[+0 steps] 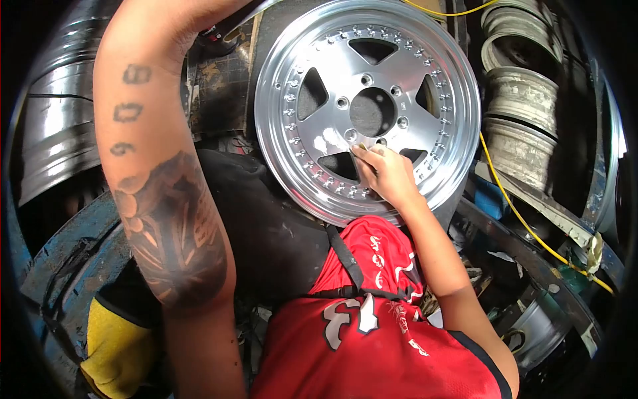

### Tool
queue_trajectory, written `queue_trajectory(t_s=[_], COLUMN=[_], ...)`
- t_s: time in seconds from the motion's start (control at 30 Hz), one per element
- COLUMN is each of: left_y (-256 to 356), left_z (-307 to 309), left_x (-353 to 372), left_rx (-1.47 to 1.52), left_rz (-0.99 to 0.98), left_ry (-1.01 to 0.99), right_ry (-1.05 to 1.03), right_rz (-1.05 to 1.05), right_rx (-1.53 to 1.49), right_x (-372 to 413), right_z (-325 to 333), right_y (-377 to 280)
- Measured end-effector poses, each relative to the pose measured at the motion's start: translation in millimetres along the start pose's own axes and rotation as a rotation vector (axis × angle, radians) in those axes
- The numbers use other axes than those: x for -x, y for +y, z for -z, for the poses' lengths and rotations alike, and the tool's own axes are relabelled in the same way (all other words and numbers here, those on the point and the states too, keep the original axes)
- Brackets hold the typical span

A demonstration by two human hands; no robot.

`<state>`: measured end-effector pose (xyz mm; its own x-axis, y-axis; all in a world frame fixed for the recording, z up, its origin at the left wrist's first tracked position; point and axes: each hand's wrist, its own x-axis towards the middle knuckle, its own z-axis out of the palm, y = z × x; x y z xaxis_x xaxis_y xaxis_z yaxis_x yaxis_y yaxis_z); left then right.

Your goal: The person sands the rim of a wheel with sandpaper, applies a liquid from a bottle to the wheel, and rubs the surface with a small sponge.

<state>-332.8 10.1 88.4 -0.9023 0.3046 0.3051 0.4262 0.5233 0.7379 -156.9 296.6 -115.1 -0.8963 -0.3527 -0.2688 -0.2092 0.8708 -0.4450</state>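
Note:
A polished silver wheel rim point(425, 60) with a ring of small bolts lies face up in front of the body. My right hand point(384, 171) is over its lower spokes, just below the centre hole. The fingers are pinched together near a lug hole, and whatever they hold, if anything, is too small to make out. My left forearm, tattooed, runs up the left side, and its hand is beyond the top edge, out of sight.
Stacked worn rims point(522, 100) stand at the right, beside a yellow cable point(508, 193) and a metal frame point(538, 213). Large shiny rims point(60, 120) are at the far left. A yellow cloth-like item point(116, 346) is at the lower left.

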Motion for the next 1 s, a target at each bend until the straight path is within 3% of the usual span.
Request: queue_trajectory(t_s=[0.1,0.17,0.2,0.27,0.4,0.5,0.57,0.67,0.77,0.8,0.9,0.97,1.0], left_y=[4,9,11,13,-2,11,18,7,3,8,14,7,-6], left_z=[-25,-24,-3,4,-19,4,5,-11,-18,-17,14,15,5], left_x=[4,2,-1,-1,-2,-6,-6,5,3,4,-4,-4,-3], left_rx=[-0.326,-0.287,-0.092,0.036,-0.095,-0.001,-0.011,-0.174,-0.189,-0.192,0.050,0.144,0.097], left_rz=[-0.088,-0.042,0.047,0.113,0.020,0.181,0.183,0.016,-0.026,-0.016,0.166,0.155,0.057], left_ry=[0.241,0.191,0.019,-0.090,0.080,-0.080,-0.119,0.048,0.088,0.079,-0.139,-0.197,-0.122], right_ry=[0.118,0.045,-0.043,-0.116,-0.111,-0.138,-0.114,-0.137,0.025,-0.057,-0.106,-0.090,-0.070], right_rz=[0.116,0.096,0.053,0.041,0.077,0.071,0.078,0.072,0.100,0.030,0.004,0.018,0.018], right_rx=[0.064,0.101,0.151,0.209,0.180,0.175,0.183,0.147,0.072,-0.024,0.111,0.079,0.036], right_x=[-3,-5,-6,-9,-7,-9,-8,-6,-10,-6,-6,2,3], right_z=[1,2,7,10,16,15,5,15,3,3,15,4,0], right_y=[1,-1,-2,-6,-3,-6,-3,3,0,4,-2,3,5])
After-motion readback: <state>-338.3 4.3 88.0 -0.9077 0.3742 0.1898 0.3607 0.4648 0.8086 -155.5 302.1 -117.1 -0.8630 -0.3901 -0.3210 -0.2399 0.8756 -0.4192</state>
